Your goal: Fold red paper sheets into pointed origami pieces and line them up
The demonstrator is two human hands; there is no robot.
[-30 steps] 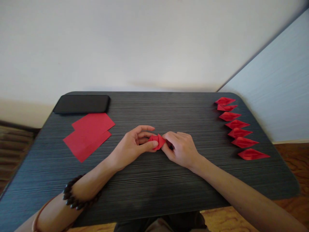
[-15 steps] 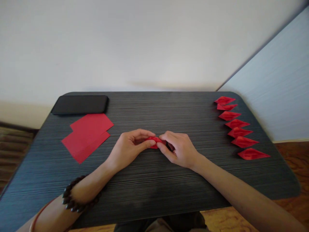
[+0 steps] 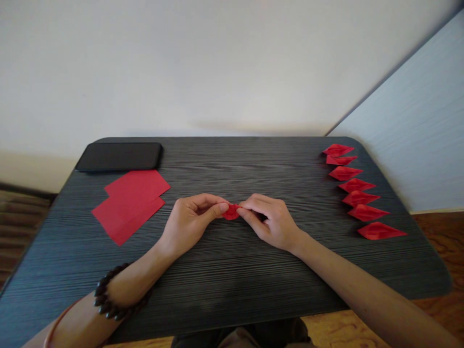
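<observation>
A small folded red paper boat [image 3: 231, 212] is held over the middle of the table between my two hands. My left hand [image 3: 194, 217] pinches its left end between thumb and fingers. At the other end, the thumb and fingertips of my right hand [image 3: 271, 217] are closed on the paper. Both of its ends are hidden by my fingertips. Along the right side of the table lies a row of several folded red paper boats [image 3: 368, 212]. Flat red paper sheets [image 3: 130, 205] overlap to the left of my left hand.
A black phone [image 3: 119, 156] lies at the back left, just behind the sheets. The dark wood-grain table [image 3: 232, 280] has rounded corners and stands against a pale wall [image 3: 224, 63]. A light panel [image 3: 416, 121] rises at the right.
My fingertips have drawn apart slightly toward the paper boat's two ends, so more of its red middle shows. The sheets, phone and row of boats stay put.
</observation>
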